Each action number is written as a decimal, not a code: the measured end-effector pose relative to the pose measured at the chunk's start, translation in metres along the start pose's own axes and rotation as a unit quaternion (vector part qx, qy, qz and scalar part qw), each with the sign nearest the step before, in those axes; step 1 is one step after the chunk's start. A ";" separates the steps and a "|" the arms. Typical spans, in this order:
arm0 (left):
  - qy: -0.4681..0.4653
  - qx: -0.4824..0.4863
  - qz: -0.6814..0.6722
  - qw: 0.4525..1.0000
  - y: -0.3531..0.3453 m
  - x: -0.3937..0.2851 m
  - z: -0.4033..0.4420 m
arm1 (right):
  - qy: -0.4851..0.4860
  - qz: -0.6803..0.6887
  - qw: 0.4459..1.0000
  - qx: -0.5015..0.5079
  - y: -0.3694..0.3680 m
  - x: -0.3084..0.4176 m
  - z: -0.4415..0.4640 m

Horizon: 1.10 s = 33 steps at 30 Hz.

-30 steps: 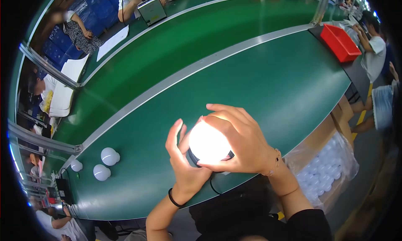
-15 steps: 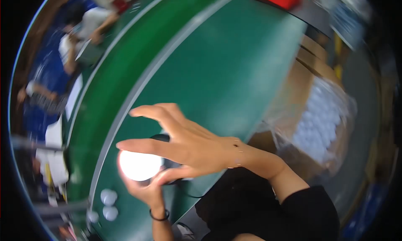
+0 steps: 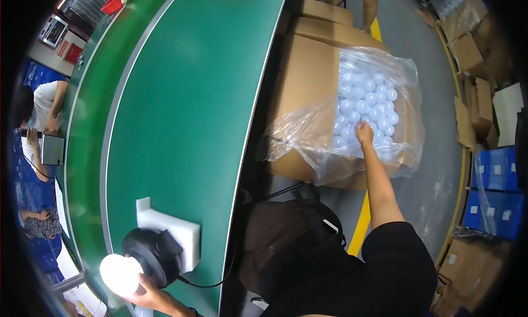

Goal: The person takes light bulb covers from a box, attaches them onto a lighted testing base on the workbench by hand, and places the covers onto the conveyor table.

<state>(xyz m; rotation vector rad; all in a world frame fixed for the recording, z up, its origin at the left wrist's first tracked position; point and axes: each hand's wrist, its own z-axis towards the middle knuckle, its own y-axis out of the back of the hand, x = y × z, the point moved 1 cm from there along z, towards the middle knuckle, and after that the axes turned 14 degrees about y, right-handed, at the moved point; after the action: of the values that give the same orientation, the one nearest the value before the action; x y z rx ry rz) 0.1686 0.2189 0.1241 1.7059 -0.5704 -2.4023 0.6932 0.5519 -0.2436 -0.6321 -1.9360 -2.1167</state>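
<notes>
Green surface [image 3: 187, 108] runs ahead of L grip [image 3: 154, 299], which is clamped on lit bulb [image 3: 120, 275]. Black round fixture [image 3: 146, 245] w/ cable [image 3: 203, 285] sits just beside that grip, white foam block [image 3: 187, 234] beyond it, ahead & right. Co-worker [image 3: 44, 105] & silver box [image 3: 52, 150] are across green strip [image 3: 88, 152], ahead-left of L grip. Open carton [image 3: 311, 69] w/ clear plastic liner [image 3: 406, 72] is around R grip [image 3: 363, 132]; many white bulbs [image 3: 369, 97] inside. R grip's down among them, fingers curled; can't tell if clamped on one. Surface's edge [image 3: 256, 110] lies btwn grips. Grey floor [image 3: 432, 124] stretches R of R grip to stacked cartons [image 3: 478, 110] & blue crates [image 3: 498, 171].
</notes>
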 end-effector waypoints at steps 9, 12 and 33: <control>-0.039 -0.033 0.077 0.996 0.018 0.017 0.014 | 0.006 -0.152 0.972 0.181 -0.030 0.007 -0.035; -0.044 -0.065 0.105 0.991 0.019 0.017 0.014 | 0.053 -0.100 0.985 0.131 -0.060 0.008 -0.019; 0.021 0.012 0.066 0.998 -0.011 -0.021 -0.011 | 0.181 -0.121 0.969 0.115 -0.092 -0.028 0.018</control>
<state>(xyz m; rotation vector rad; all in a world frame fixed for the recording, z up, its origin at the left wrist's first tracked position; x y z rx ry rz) 0.1873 0.2337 0.1355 1.6683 -0.6865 -2.2727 0.6819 0.5767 -0.3379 0.0383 -2.0781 -1.9192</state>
